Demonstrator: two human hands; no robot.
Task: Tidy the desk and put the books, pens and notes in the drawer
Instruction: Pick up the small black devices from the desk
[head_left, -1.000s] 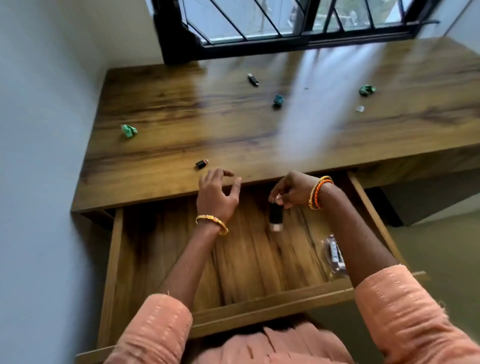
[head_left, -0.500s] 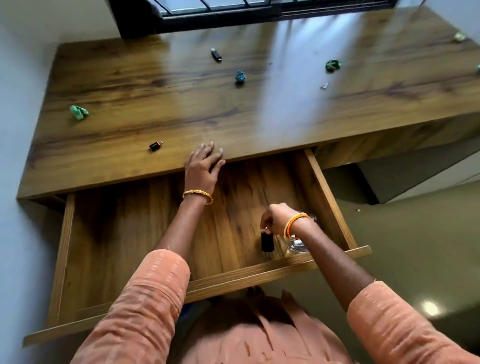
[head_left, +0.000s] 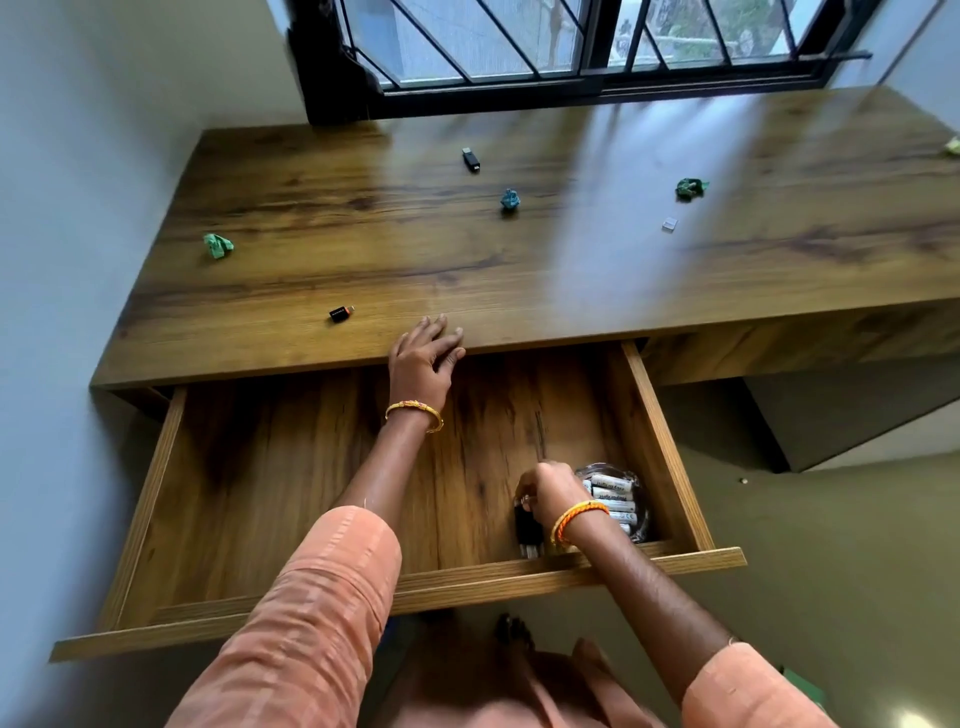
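The wooden drawer is pulled wide open below the desk top. My right hand is down at the drawer's front right, fingers curled round a small black object with a pale end that touches the drawer floor. My left hand rests flat with straight fingers on the desk's front edge. Crumpled paper notes lie on the desk: a green one at the left, a blue one in the middle, another green one at the right.
A clear glass dish of white batteries sits in the drawer's front right corner, beside my right hand. Two small black USB sticks and a small clear piece lie on the desk. A barred window runs behind it.
My right hand carried the black object from the drawer's middle down to its front right, next to the battery dish. My left hand settled flat on the desk edge.
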